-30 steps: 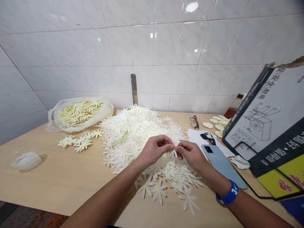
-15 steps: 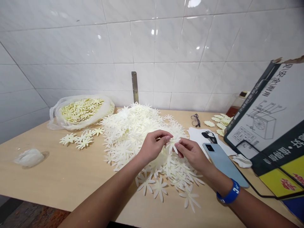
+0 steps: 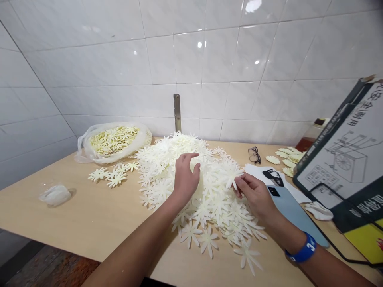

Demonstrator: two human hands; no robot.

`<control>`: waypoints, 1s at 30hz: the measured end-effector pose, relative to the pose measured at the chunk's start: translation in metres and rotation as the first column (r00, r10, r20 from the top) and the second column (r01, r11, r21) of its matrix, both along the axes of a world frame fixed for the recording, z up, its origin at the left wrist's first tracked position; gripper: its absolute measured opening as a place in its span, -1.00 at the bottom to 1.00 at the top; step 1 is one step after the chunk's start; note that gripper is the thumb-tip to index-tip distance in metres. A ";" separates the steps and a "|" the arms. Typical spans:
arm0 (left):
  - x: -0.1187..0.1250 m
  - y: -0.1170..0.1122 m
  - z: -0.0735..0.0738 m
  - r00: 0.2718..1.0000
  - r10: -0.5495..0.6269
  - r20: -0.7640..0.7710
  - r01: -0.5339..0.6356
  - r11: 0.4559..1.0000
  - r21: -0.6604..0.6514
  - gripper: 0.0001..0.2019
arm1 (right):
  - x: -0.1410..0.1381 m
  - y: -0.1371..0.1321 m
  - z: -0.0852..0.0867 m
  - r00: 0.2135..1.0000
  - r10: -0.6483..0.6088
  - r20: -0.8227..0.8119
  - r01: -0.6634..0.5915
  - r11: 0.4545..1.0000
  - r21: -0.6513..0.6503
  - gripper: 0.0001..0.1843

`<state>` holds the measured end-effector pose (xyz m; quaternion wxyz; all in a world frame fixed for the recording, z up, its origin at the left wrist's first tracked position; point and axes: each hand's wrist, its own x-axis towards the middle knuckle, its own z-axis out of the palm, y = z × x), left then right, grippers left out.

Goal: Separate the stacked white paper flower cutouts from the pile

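A big heap of white flower-shaped cutouts (image 3: 167,171) covers the middle of the table. Over it hovers my left hand (image 3: 186,177), thumb and fingers apart, with nothing between them. My right hand (image 3: 254,193), wearing a blue wristband (image 3: 303,249), pinches a white flower cutout (image 3: 231,175) by its petals at the heap's right side. Single cutouts, one of them a loose flower (image 3: 247,255), lie at the heap's near edge.
At the left are a plastic bag of yellowish cutouts (image 3: 85,147) and a clear crumpled bag (image 3: 55,195). To the right lie a phone (image 3: 299,215), glasses (image 3: 254,155), a bottle (image 3: 309,133) and a large printed box (image 3: 344,159). A tiled wall (image 3: 119,63) stands behind.
My left hand has let go of the flower cutout and moved left, its fingers opening. My right hand keeps the flower and has moved slightly right. The view has shifted a little left.
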<state>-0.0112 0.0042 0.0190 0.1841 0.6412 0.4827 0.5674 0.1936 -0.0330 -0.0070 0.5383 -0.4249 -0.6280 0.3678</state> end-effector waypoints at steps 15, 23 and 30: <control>0.020 -0.014 0.007 0.856 -0.372 0.358 0.501 0.767 -0.400 -0.87 | -0.001 0.000 -0.004 0.994 0.030 0.110 -0.027 0.999 -0.032 -0.63; 0.019 -0.009 0.004 0.813 -0.348 0.466 0.563 0.675 -0.478 -0.87 | 0.000 0.000 -0.004 0.992 -0.013 0.122 0.019 0.999 -0.050 -0.63; 0.013 -0.005 0.006 0.837 -0.312 0.450 0.505 0.757 -0.415 -0.95 | 0.005 0.006 -0.008 0.997 -0.066 0.045 0.067 0.997 -0.029 -0.68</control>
